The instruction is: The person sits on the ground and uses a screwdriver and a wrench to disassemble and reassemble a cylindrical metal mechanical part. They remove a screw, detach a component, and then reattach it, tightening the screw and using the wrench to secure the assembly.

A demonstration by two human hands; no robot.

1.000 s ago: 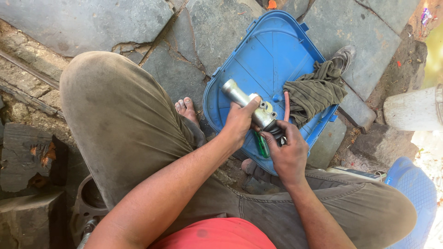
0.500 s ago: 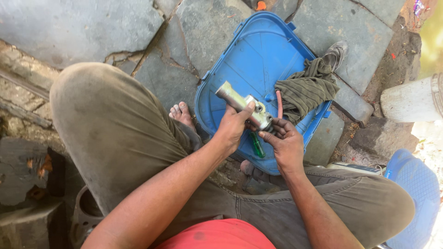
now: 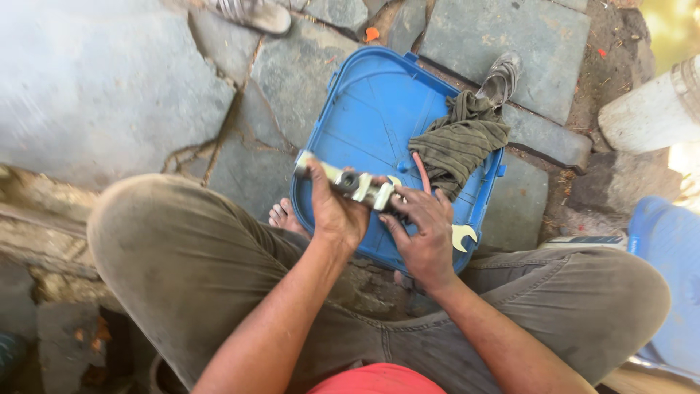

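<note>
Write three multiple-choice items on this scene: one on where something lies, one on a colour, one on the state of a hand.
1. Where does the olive rag lie?
A. On the blue tray, at its right side
B. Over the person's knee
C. On the bare stone, far from the tray

2. What colour is the plastic tray?
A. Red
B. Blue
C. White

3. What is the left hand doing?
A. Hanging empty beside the leg
B. Resting flat on the stone
C. Gripping the pale metal part

Answers:
1. A, since the rag is bunched on the tray's right part, by its rim.
2. B, since the whole tray shows blue against the grey stone floor.
3. C, since its fingers wrap the metal part above the tray while the right hand touches the part's other end, near an open-ended wrench.
</note>
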